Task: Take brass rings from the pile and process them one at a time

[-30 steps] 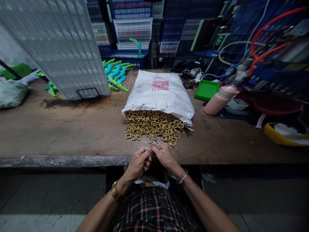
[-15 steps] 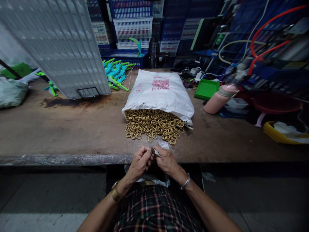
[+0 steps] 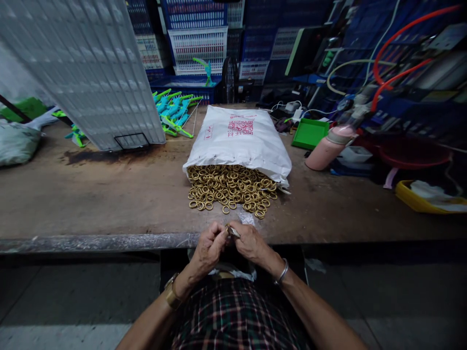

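My left hand is closed at the bench's front edge, pinching what looks like a brass-coloured ring, mostly covered by the fingertips. Against it, my right hand grips a small, flat metal tool with a pale part; its exact kind is too small to make out. The fingertips of both hands nearly meet. Just beyond them lies a heap of brass-coloured rings, spilling from the mouth of a white sack with red printing.
The wooden bench has a grey front edge. A ribbed translucent panel leans at left beside green and turquoise plastic pieces. At right are a green tray, a pink bottle, a yellow tray and red hoses.
My right fingers have shifted slightly over the tool, and both hands stay together at the bench edge. The whole view has moved a little; the sack and ring heap look the same.
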`<state>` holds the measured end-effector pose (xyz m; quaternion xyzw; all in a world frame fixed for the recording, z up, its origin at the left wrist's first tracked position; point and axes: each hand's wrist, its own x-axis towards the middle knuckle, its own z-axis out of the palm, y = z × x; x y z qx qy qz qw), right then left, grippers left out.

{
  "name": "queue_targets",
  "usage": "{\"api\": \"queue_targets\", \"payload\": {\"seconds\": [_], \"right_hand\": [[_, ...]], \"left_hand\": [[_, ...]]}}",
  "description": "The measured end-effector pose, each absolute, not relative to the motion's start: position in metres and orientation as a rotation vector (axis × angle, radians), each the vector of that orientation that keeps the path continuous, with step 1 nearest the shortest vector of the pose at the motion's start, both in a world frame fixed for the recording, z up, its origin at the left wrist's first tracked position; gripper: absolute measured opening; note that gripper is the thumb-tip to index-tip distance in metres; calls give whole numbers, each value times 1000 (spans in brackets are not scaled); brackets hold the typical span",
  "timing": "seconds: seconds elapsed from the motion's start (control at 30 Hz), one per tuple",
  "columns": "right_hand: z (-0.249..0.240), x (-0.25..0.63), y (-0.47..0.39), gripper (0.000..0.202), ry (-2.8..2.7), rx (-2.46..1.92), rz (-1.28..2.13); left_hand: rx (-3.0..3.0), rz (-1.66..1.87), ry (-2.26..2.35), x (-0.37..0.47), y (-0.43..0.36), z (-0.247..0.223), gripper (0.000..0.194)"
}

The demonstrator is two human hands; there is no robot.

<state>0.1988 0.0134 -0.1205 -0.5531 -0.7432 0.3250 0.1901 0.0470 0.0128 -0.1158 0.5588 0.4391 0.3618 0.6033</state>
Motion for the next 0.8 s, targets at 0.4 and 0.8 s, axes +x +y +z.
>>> {"api": "queue_targets", "payload": {"seconds": [0.4,0.8], "right_hand": [[-150,186,47,21,-2096,-2036,458],[-157,171,60,29,-2189,-2136,258]], "left_hand": [[643,786,856,35,-6,-104,35],[66,852,775,19,15,-129,37]]}}
